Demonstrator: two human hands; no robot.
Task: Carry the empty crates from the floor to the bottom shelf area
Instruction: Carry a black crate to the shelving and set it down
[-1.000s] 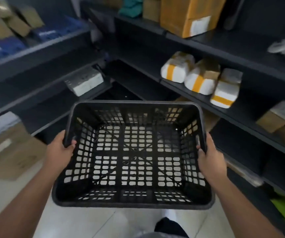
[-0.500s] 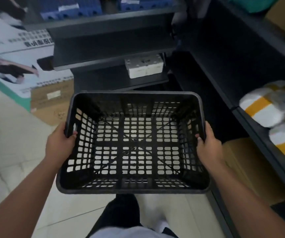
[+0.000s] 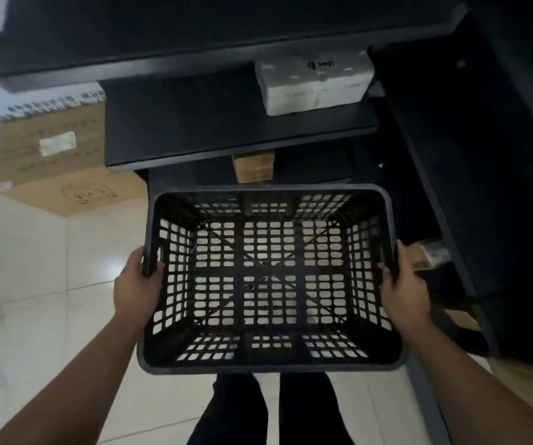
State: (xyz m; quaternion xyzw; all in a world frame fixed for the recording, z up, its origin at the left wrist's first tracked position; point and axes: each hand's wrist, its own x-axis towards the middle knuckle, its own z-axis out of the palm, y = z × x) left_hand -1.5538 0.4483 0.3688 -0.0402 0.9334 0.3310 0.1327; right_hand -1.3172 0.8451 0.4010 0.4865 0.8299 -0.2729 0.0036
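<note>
1. Crate (image 3: 270, 281), black plastic with a lattice of slots in its floor and walls, is held off the pale tiled floor (image 3: 34, 284) in front of the person, its open top facing up at the camera; nothing lies inside it, and the tiles show through the slots.
2. No brand or writing can be made out on the crate.
3. Its long axis runs left to right across the view, with the short ends toward the hands and one long side toward the dark shelving (image 3: 226, 130) ahead.
4. Left hand (image 3: 137, 287) grips the left end wall at the rim: the fingers are curled closed around it, the thumb inside by the handle slot.
5. Right hand (image 3: 403, 290) clasps the right end wall the same way, fingers wrapped over the rim, thumb on the inner face.
6. Beyond the crate's far edge, a small brown carton (image 3: 253, 167) sits on the lowest visible shelf level.
7. One level higher, a white box (image 3: 315, 85) carries a dark handwritten mark on top, too blurred to read.
8. Left of the shelving, a large cardboard box (image 3: 56, 165) stands on the floor with a white label and printed lines, all illegible.
9. Dark trouser legs (image 3: 271, 409) show below the crate.
</note>
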